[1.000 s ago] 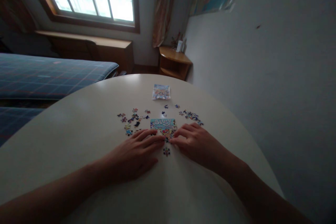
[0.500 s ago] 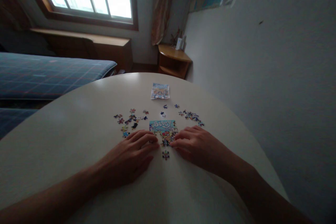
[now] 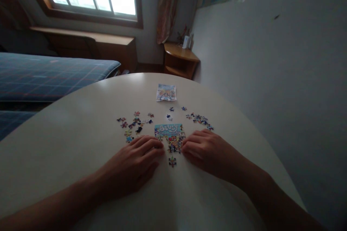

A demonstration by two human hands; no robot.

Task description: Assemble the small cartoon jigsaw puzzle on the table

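A partly assembled jigsaw puzzle (image 3: 169, 129) lies on the white table, its top rows joined under a light-blue title band. My left hand (image 3: 142, 155) rests at the puzzle's lower left edge, fingers stretched out and slightly bent, covering that corner. Against the lower right edge, my right hand (image 3: 202, 149) has its fingers curled and close together; its fingertips are partly hidden. Between the hands, a joined piece (image 3: 172, 148) sticks out at the puzzle's lower edge. One loose puzzle piece (image 3: 172, 161) lies just below it, apart from the rest.
Loose pieces are scattered at the left (image 3: 137, 121), and a cluster of pieces (image 3: 200, 119) lies at the right. Behind the puzzle is a small printed picture sheet (image 3: 166, 92). The round table (image 3: 89, 122) stands beside a wall, with a plaid mattress (image 3: 59, 75) at the left.
My right hand's fingertips have drawn back slightly to the right from the middle piece, uncovering more of the puzzle's lower right. The left hand stays almost still. The view has shifted slightly.
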